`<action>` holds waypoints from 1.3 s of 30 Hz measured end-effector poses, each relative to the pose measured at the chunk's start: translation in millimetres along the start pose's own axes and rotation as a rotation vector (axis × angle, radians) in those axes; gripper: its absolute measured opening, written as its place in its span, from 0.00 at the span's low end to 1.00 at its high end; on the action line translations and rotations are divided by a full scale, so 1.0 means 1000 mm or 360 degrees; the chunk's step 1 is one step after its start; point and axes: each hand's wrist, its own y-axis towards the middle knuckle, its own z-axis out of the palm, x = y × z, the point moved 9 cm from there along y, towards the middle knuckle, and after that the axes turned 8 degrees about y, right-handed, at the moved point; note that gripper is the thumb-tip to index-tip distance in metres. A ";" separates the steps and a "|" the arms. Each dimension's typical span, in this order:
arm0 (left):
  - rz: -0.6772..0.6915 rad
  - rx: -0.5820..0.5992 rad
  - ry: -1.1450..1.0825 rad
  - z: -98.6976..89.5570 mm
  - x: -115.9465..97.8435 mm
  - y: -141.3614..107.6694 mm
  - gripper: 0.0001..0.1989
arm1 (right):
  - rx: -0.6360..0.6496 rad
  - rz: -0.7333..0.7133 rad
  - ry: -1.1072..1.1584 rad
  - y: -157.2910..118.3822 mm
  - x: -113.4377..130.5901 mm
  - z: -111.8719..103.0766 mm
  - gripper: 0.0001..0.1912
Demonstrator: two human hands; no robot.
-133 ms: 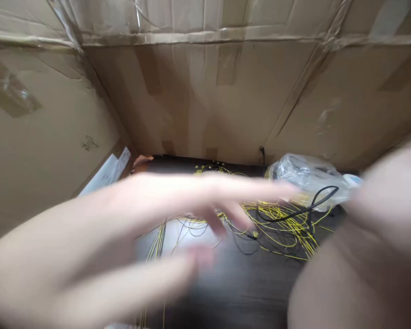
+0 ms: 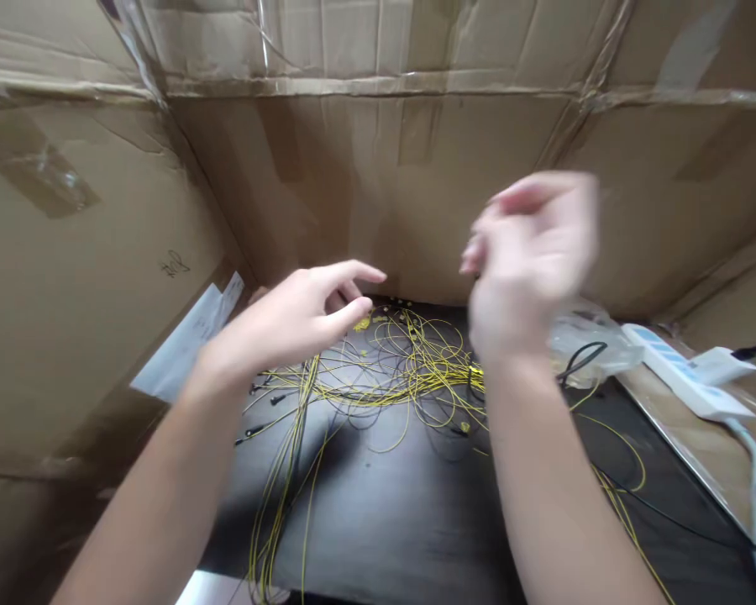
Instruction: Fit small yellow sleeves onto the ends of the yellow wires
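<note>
My left hand [image 2: 321, 311] hovers above the left part of the tangled yellow wires [image 2: 416, 382], thumb and forefinger apart with nothing between them. Raised higher on the right, in front of the cardboard wall, is my right hand [image 2: 529, 239]. Motion smears it; its fingers look curled inward, and I cannot make out whether anything is in them. The thin wires spread over a dark tabletop [image 2: 391, 512], and several black connectors [image 2: 279, 399] tip those on the left. A long bundle of wires [image 2: 283, 479] runs down to the table's front edge.
Cardboard walls [image 2: 416, 193] enclose the table at the back and sides. White paper [image 2: 182, 344] is fixed at the left. A clear plastic bag [image 2: 595, 336] lies behind my right forearm, beside a white power strip [image 2: 686, 374] with a plug and cable. Small yellow bits lie along the back edge.
Both hands have drawn away from close to the camera, forward over the table. My right hand is now raised, and the wires and power strip show more fully.
</note>
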 end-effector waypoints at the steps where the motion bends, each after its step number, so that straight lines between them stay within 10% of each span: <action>1: 0.0024 -0.0009 0.0089 0.007 0.000 0.023 0.21 | -0.0016 0.0085 -0.0097 -0.005 -0.006 0.005 0.12; 8: -0.0206 0.0126 0.0168 0.097 0.041 0.035 0.18 | 0.0634 0.0633 -0.1043 -0.103 -0.094 0.032 0.11; 15: -0.0087 0.0128 0.0279 0.134 0.032 0.024 0.17 | 0.0775 0.0741 -0.1338 -0.136 -0.121 0.017 0.12; 24: 0.0015 0.0173 0.0299 0.147 0.025 0.020 0.19 | 0.0882 0.0530 -0.1468 -0.136 -0.110 0.031 0.08; 39: -0.0263 0.0020 0.0455 0.109 0.070 0.018 0.16 | 0.0944 0.0342 -0.1336 -0.147 -0.105 0.041 0.11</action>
